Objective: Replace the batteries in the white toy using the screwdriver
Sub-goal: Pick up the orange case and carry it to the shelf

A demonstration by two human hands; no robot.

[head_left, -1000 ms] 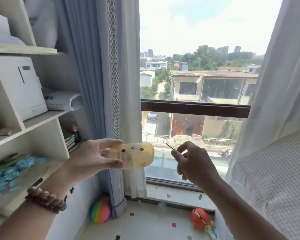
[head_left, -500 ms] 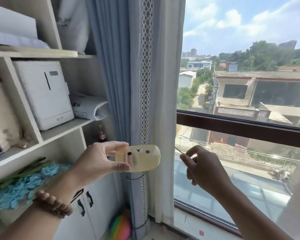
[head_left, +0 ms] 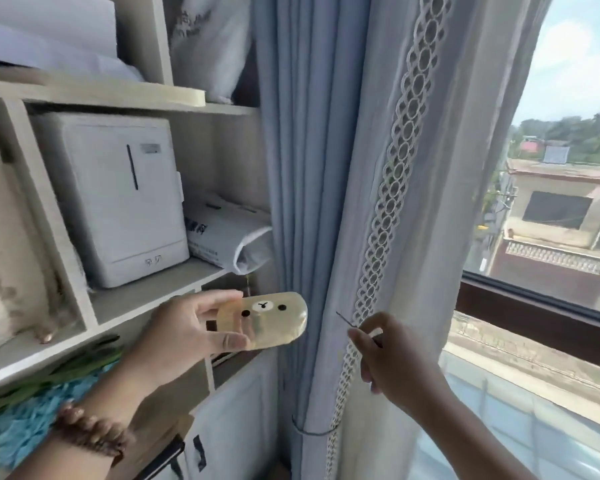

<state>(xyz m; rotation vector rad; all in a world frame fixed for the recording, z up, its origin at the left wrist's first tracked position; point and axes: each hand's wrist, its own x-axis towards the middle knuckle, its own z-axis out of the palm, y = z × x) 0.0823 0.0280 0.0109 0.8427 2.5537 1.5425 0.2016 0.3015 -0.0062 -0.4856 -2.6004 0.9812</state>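
My left hand (head_left: pixel 184 337) holds a pale yellowish toy (head_left: pixel 269 320) with a bear face, gripped at its left end between thumb and fingers, lying sideways in the air in front of the shelf. My right hand (head_left: pixel 395 362) is closed around a thin screwdriver (head_left: pixel 344 319); only its fine metal tip shows, pointing up and left toward the toy. A gap separates the tip from the toy's right end. The screwdriver's handle is hidden in my fist.
A shelf unit (head_left: pixel 146 292) fills the left, holding a white box (head_left: pixel 118 199), a rolled white bag (head_left: pixel 229 237) and blue paper flowers (head_left: pixel 21 431). Blue and white curtains (head_left: pixel 326 168) hang in the middle. A window (head_left: pixel 551 237) lies to the right.
The view has swung left from the window toward the shelf. Both hands kept their hold and their spacing; the toy and screwdriver moved along with them.
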